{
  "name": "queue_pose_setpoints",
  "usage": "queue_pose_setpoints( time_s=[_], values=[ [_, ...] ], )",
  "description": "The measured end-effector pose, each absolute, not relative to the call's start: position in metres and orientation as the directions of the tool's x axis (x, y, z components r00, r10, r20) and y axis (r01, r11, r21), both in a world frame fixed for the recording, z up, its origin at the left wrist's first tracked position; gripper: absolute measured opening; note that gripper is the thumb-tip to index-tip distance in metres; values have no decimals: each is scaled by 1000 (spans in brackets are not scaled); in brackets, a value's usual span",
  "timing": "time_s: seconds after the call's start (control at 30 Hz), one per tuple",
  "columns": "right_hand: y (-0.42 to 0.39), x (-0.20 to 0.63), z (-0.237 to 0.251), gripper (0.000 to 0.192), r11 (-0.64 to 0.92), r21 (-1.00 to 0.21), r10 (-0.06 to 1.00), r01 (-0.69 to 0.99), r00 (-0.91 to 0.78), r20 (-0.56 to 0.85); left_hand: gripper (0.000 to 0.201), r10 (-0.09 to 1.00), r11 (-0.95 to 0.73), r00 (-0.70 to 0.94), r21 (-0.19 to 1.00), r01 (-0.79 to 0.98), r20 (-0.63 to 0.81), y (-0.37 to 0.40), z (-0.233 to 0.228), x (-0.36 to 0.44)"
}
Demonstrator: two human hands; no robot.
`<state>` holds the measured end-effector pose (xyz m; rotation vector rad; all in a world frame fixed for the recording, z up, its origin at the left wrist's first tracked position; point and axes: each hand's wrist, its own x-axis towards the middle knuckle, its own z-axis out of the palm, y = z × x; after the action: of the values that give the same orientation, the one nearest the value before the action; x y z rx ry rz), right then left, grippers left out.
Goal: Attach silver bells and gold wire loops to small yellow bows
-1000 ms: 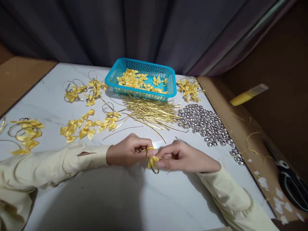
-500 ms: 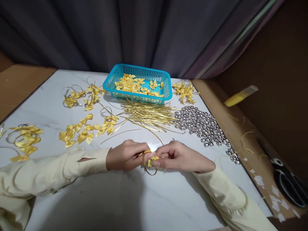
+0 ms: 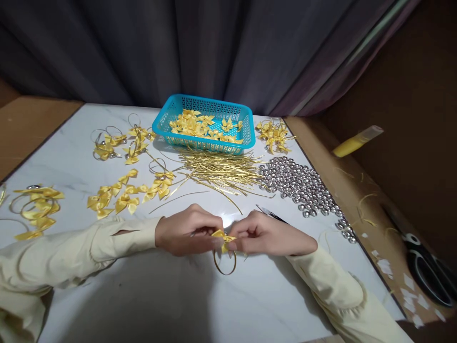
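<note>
Both hands (image 3: 224,234) pinch yellow bow (image 3: 223,236), fingertips meeting.

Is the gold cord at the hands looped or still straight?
Looped. The gold cord hangs in a closed ring below the yellow bow, which the left hand and right hand pinch between them.

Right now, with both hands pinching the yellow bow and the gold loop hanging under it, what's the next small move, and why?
Probably pull the gold wire loop snug against the yellow ribbon bow. The left hand and right hand both pinch the bow, and the loop hangs slack below them, like the looped bows lying finished on the table.
</note>
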<state>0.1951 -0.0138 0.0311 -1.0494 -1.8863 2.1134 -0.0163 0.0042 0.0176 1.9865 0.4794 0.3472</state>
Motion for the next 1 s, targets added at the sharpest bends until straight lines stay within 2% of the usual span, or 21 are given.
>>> queue_pose_setpoints(
  time_s=[0.27,0.5,0.63,0.87,1.0],
  values=[
    [-13,195,30,16,-221,-906,510,362,-749,-424,25,456,-527,888,822,216,60,2,17,-11],
    [-11,197,32,25,-240,-876,487,418,-728,-482,26,470,-527,882,816,239,45,3,15,-10],
    [-10,199,30,30,-276,-875,462,397,-744,-483,27,479,-535,871,823,193,107,2,10,-11],
    [-9,200,27,23,-297,-898,485,326,-759,-435,24,482,-512,874,828,228,57,2,8,-9],
    [-9,199,29,25,-329,-891,494,314,-747,-446,26,511,-488,859,837,246,45,3,8,-9]
  ],
)
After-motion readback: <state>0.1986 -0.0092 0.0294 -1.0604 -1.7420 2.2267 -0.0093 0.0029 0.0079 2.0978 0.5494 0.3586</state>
